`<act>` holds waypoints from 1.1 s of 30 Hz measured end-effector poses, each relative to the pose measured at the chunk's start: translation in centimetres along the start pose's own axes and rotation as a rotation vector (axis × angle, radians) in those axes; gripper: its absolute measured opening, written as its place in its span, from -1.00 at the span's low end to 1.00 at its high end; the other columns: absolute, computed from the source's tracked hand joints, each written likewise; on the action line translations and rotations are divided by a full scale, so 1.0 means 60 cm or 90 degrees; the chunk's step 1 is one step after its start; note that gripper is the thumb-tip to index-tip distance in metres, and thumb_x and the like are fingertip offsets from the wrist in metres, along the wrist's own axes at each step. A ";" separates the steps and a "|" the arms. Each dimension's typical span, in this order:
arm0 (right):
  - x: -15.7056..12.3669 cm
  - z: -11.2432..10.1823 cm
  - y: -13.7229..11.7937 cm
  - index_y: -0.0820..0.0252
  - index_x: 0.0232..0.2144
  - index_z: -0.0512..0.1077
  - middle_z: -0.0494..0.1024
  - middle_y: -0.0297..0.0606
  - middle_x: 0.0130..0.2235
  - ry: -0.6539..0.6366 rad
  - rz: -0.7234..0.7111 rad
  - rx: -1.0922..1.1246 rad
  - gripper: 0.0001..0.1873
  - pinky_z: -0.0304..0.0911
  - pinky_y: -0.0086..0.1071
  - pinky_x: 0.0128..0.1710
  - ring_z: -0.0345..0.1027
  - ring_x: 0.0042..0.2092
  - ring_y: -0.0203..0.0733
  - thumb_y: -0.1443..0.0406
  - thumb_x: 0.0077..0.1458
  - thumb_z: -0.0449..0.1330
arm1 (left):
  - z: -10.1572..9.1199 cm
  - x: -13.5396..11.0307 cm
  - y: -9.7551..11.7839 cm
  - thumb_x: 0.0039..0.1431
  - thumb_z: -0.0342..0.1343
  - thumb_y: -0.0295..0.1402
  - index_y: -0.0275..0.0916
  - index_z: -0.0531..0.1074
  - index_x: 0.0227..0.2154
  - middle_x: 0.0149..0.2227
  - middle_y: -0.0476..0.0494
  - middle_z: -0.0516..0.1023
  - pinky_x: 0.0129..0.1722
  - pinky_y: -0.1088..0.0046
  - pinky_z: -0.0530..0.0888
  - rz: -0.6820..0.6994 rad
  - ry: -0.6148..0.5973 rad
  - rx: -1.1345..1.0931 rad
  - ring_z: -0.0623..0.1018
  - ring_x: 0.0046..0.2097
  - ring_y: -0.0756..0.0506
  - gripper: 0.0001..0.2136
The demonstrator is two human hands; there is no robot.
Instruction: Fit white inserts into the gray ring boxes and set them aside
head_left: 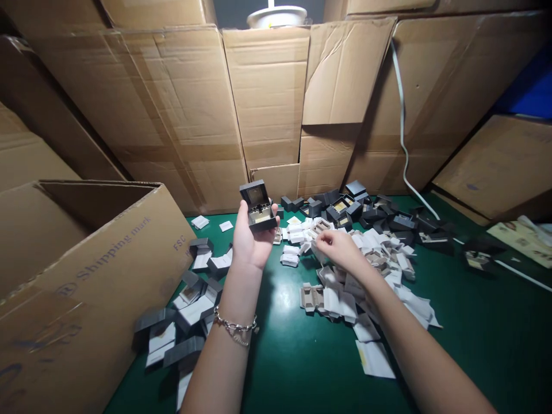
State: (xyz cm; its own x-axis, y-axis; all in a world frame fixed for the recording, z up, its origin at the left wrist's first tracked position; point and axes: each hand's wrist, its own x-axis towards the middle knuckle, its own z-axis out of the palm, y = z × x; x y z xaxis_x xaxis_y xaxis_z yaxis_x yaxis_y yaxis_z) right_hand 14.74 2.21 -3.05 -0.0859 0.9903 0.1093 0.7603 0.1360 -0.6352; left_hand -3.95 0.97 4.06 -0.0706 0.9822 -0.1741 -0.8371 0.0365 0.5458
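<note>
My left hand (pixel 252 238) is raised over the green table (pixel 302 356) and grips a small dark grey hinged box (pixel 259 207), lid open, with a pale insert inside. A bracelet hangs at that wrist. My right hand (pixel 338 244) is closed in a pinch over a heap of white card inserts (pixel 345 293); what it pinches looks like one of those white pieces, partly hidden by the fingers. Behind the heap lies a pile of open dark grey boxes (pixel 366 213).
A large open carton marked "Shipping mark" (pixel 95 276) stands at the left. Sleeved grey and white boxes (pixel 185 322) lie beside it. Flattened cardboard sheets (pixel 267 103) wall the back. A white cable (pixel 403 149) runs down at the right, near printed sheets (pixel 521 238).
</note>
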 end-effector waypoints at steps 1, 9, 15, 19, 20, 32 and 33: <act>0.000 -0.008 -0.004 0.19 -0.61 0.39 0.43 -0.34 -0.57 0.011 0.015 0.132 -0.83 0.15 -0.40 -0.46 0.28 -0.50 -0.25 0.28 -0.06 0.09 | 0.000 0.000 -0.002 0.32 -0.14 -0.19 -0.33 0.42 -0.11 -0.36 -0.16 0.56 -0.44 0.54 0.49 0.005 0.003 0.009 0.58 -0.37 -0.02 -0.65; -0.024 -0.041 -0.056 0.21 -0.54 0.37 0.26 -0.47 -0.63 -0.026 0.100 0.686 -0.72 0.00 -0.52 -0.66 0.06 -0.62 -0.43 0.16 -0.28 0.32 | 0.006 -0.002 -0.024 0.28 -0.04 -0.24 -0.32 0.40 -0.05 -0.35 -0.15 0.58 -0.46 0.53 0.48 0.016 0.000 0.082 0.59 -0.38 -0.04 -0.69; -0.026 -0.047 -0.055 0.19 -0.50 0.36 0.32 -0.44 -0.60 0.006 0.061 0.715 -0.70 0.12 -0.51 -0.66 0.15 -0.61 -0.40 0.17 -0.25 0.34 | 0.004 -0.004 -0.026 0.29 -0.08 -0.22 -0.34 0.44 -0.13 -0.32 -0.19 0.58 -0.44 0.48 0.51 -0.032 -0.040 0.081 0.60 -0.35 -0.06 -0.68; -0.023 -0.044 -0.052 0.20 -0.49 0.36 0.40 -0.40 -0.53 -0.005 0.115 0.756 -0.70 0.25 -0.50 -0.56 0.25 -0.54 -0.39 0.19 -0.27 0.35 | 0.005 -0.009 -0.027 0.29 -0.11 -0.19 -0.36 0.45 -0.14 -0.29 -0.22 0.58 -0.39 0.43 0.54 -0.089 -0.086 0.079 0.60 -0.33 -0.07 -0.65; -0.023 -0.042 -0.052 0.20 -0.48 0.36 0.42 -0.38 -0.51 -0.011 0.126 0.763 -0.70 0.28 -0.49 -0.53 0.28 -0.52 -0.38 0.18 -0.26 0.35 | 0.006 -0.010 -0.029 0.29 -0.10 -0.19 -0.35 0.45 -0.14 -0.29 -0.21 0.58 -0.39 0.42 0.55 -0.099 -0.091 0.078 0.61 -0.34 -0.08 -0.65; -0.022 -0.034 -0.051 0.19 -0.43 0.38 0.38 -0.45 -0.57 0.078 0.095 0.739 -0.70 0.25 -0.49 -0.51 0.25 -0.55 -0.39 0.14 -0.21 0.32 | 0.015 -0.010 -0.042 0.31 -0.13 -0.21 -0.40 0.42 -0.05 -0.36 -0.24 0.60 -0.37 0.43 0.56 -0.145 -0.054 0.083 0.60 -0.39 -0.06 -0.62; -0.022 -0.033 -0.050 0.19 -0.45 0.39 0.36 -0.46 -0.59 0.108 0.077 0.730 -0.71 0.21 -0.51 -0.53 0.21 -0.57 -0.41 0.15 -0.20 0.32 | 0.013 -0.008 -0.043 0.31 -0.13 -0.20 -0.40 0.42 -0.06 -0.36 -0.24 0.60 -0.37 0.44 0.56 -0.148 -0.057 0.089 0.60 -0.39 -0.06 -0.61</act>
State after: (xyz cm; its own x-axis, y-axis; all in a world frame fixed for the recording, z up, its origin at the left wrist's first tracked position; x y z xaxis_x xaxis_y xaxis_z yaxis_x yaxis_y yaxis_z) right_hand 13.84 0.46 0.26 0.1013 0.9938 0.0463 -0.2776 0.0729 -0.9579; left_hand -1.32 0.53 3.39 0.1678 0.9567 -0.2377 -0.7421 0.2813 0.6084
